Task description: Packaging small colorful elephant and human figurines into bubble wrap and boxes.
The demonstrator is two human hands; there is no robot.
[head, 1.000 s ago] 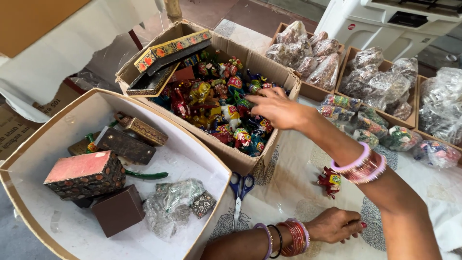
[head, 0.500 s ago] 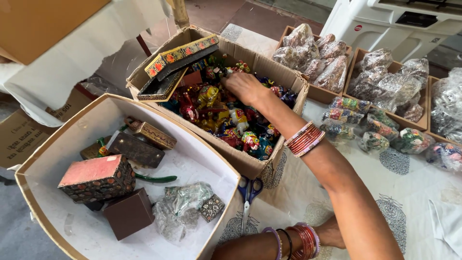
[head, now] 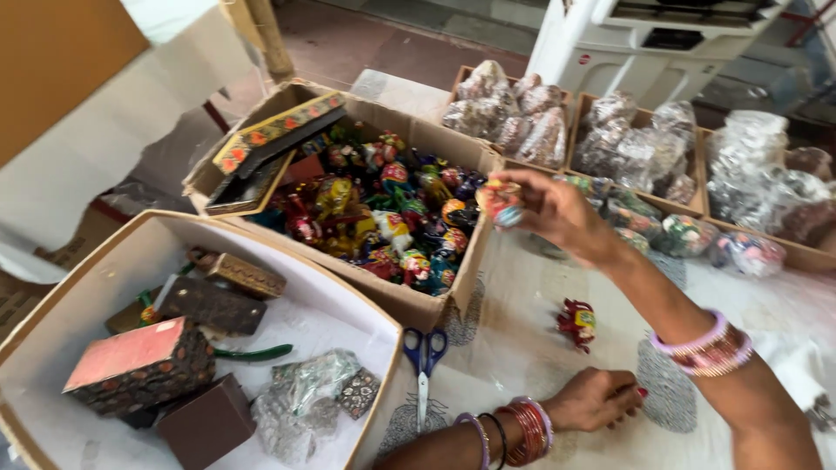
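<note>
My right hand is raised over the right edge of a cardboard box and holds a small painted figurine in its fingertips. The box is packed with several more colourful painted figurines. My left hand rests on the printed white cloth, fingers curled, holding nothing I can see. A small red and yellow figurine lies on the cloth just above that hand. Bangles sit on both wrists.
A large white-lined box at left holds decorated wooden boxes and wrapped items. Blue-handled scissors lie on the cloth beside it. Trays of plastic-wrapped pieces line the far side. Long painted boxes lean in the figurine box.
My right hand was reaching into the box of figurines; it has come back out to the right holding one figurine. The left hand stays on the cloth.
</note>
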